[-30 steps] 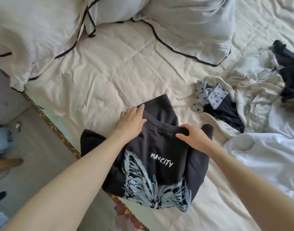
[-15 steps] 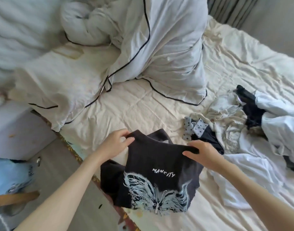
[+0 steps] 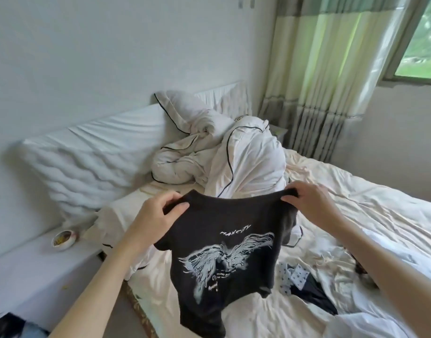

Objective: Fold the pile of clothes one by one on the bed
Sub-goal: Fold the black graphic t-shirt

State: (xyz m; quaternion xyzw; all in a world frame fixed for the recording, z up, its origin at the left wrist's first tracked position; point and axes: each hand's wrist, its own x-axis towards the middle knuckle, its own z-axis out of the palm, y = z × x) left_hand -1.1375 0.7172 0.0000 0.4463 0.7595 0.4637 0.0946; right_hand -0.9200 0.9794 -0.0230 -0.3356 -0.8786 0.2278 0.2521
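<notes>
Aloft over the bed (image 3: 356,215), a black printed T-shirt (image 3: 224,252) hangs pinched at its shoulders by left hand (image 3: 153,218) and right hand (image 3: 312,203); keeping the shoulders level should lay it flat.

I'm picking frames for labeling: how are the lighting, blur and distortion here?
Head view: soft daylight from the window, no hard shadows or glare; the black T-shirt print is slightly smeared; wide-angle bending shows on the curtain; left hand and right hand look fairly sharp.
</notes>
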